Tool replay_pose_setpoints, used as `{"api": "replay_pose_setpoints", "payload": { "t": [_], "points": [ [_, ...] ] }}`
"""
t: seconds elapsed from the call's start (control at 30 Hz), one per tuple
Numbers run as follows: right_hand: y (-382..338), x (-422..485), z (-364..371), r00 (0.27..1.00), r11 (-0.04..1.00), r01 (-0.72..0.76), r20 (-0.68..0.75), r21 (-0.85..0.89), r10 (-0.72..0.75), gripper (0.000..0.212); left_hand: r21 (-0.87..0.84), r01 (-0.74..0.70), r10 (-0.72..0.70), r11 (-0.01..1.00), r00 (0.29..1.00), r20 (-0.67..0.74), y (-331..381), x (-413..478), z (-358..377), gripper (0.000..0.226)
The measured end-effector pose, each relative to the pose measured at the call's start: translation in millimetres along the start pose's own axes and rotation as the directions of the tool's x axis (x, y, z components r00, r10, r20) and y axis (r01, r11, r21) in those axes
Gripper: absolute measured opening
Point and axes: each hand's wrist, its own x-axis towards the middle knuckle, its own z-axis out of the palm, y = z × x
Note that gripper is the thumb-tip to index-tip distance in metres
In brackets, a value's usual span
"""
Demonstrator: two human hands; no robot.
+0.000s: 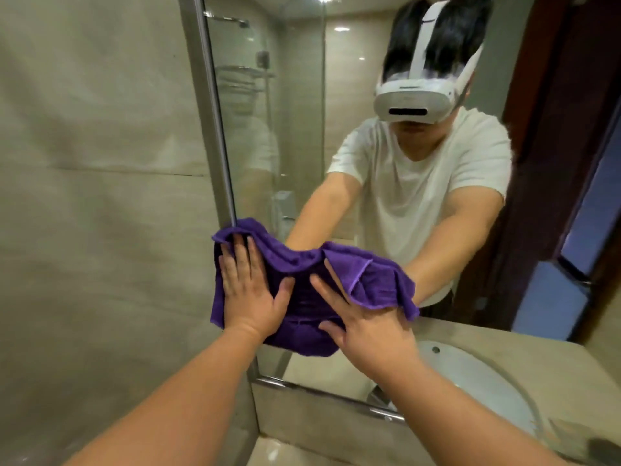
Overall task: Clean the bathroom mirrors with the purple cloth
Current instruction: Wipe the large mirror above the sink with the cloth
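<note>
The purple cloth [302,297] is spread against the lower left corner of the bathroom mirror [336,146]. My left hand [250,290] presses flat on the cloth's left part, fingers straight and pointing up, close to the mirror's metal edge strip [218,129]. My right hand [366,322] lies on the cloth's right part with fingers spread. A fold of the cloth drapes over its fingertips and hides them. The mirror reflects a person in a white shirt with both arms reaching forward.
A beige tiled wall [100,196] fills the left side. Below the mirror runs a stone counter [336,428] with a metal rail [336,395] and a white sink basin [487,388] at lower right. A dark wooden door frame [551,163] shows at right.
</note>
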Motion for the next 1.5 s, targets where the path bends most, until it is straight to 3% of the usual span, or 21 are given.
{"api": "replay_pose_setpoints", "payload": {
  "t": [0.1, 0.27, 0.4, 0.5, 0.63, 0.77, 0.9, 1.13, 1.33, 1.5],
  "points": [
    [5, -45, 28, 0.983, 0.996, -0.060, 0.177, 0.067, 0.047, 0.078, -0.025, 0.107, -0.104, 0.994, 0.989, 0.105, -2, -71, 33, 0.089],
    [20, -90, 33, 0.972, 0.990, -0.127, 0.191, -0.066, 0.138, 0.075, -0.151, 0.370, -0.325, 0.916, 0.910, 0.259, 30, -124, 57, 0.098],
    [36, -88, 14, 0.977, 0.998, -0.016, 0.211, -0.056, 0.028, 0.069, -0.205, 0.395, -0.342, 0.896, 0.906, 0.251, 53, -107, 42, 0.099],
    [59, -63, -29, 0.997, 0.993, 0.074, 0.013, -0.088, -0.073, 0.064, -0.252, 0.300, -0.265, 0.920, 0.950, 0.165, 83, -58, 19, 0.099],
    [87, -9, -106, 0.959, 0.950, 0.074, -0.241, -0.303, -0.151, 0.068, -0.184, 0.145, -0.143, 0.972, 0.989, 0.022, 128, 36, -26, 0.106],
    [115, 33, -186, 0.934, 0.892, -0.047, -0.337, -0.450, -0.121, 0.076, -0.128, 0.067, -0.074, 0.990, 0.996, -0.053, 177, 102, -65, 0.123],
    [142, 36, -231, 0.912, 0.872, -0.112, -0.398, -0.476, -0.100, 0.082, -0.121, 0.051, -0.063, 0.991, 0.993, -0.096, 224, 130, -81, 0.126],
    [166, -28, -165, 0.906, 0.896, -0.136, -0.418, -0.423, -0.060, 0.084, -0.057, -0.069, 0.064, 0.996, 0.994, -0.085, 229, 69, -37, 0.123],
    [181, -107, -63, 0.920, 0.919, -0.049, -0.375, -0.391, -0.111, 0.081, -0.053, -0.029, 0.035, 0.998, 0.993, 0.110, 211, -41, 21, 0.123],
    [184, -176, 5, 0.968, 0.952, -0.082, -0.249, -0.294, 0.006, 0.073, -0.059, -0.080, 0.089, 0.995, 0.978, 0.190, 200, -117, 56, 0.125]
  ]
}}
